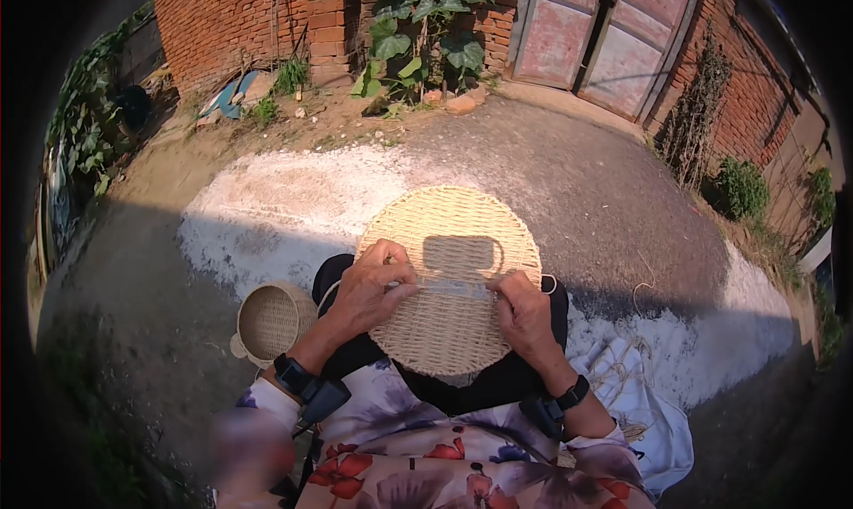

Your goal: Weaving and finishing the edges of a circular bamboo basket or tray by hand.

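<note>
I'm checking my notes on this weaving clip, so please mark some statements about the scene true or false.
1. Both hands rest on a round woven straw piece on the lap. True.
2. The left hand holds scissors. False: it pinches the pale strip stretched across the weave.
3. A small woven basket sits on the ground on the person's left. True.
4. The right hand hangs clear of the work. False: it holds the strip's other end.

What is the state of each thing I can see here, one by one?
Round woven mat: flat on the lap, held by both hands.
Strip: stretched between the hands, across the mat.
Left hand: pinching the strip.
Right hand: pinching the strip's other end.
Small basket: on the ground, opening in view, empty.
Gate: shut.
</note>
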Demonstrator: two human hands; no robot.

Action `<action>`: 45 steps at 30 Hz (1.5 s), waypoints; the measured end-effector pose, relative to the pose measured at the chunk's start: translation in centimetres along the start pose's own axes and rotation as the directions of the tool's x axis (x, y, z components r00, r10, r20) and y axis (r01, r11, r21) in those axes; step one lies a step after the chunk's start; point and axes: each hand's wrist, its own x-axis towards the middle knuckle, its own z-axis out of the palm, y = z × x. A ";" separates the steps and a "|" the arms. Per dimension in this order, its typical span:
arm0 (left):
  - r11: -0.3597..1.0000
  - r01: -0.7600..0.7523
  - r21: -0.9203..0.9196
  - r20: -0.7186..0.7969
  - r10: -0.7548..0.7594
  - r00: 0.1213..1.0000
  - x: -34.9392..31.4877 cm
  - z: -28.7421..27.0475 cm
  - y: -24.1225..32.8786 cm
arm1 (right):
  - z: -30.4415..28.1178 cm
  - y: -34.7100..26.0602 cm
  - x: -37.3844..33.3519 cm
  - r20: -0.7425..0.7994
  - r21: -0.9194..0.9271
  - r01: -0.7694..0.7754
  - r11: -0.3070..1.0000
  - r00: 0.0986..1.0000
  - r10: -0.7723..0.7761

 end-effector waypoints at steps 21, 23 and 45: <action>0.952 0.306 -0.003 -0.309 -0.292 0.905 -2.9 -4.2 -3.9 | 3.9 -2.3 1.3 0.133 0.001 0.001 1.000 0.991 -0.001; 0.825 0.543 -0.158 -0.025 -0.553 0.833 -4.4 -4.5 -4.0 | 3.9 -1.9 1.3 0.130 0.110 -0.083 0.990 0.989 0.069; 0.947 0.302 0.108 -0.239 -0.270 0.933 -6.6 -9.0 -11.1 | 3.0 -3.7 2.2 0.227 -0.209 0.078 0.975 0.973 -0.029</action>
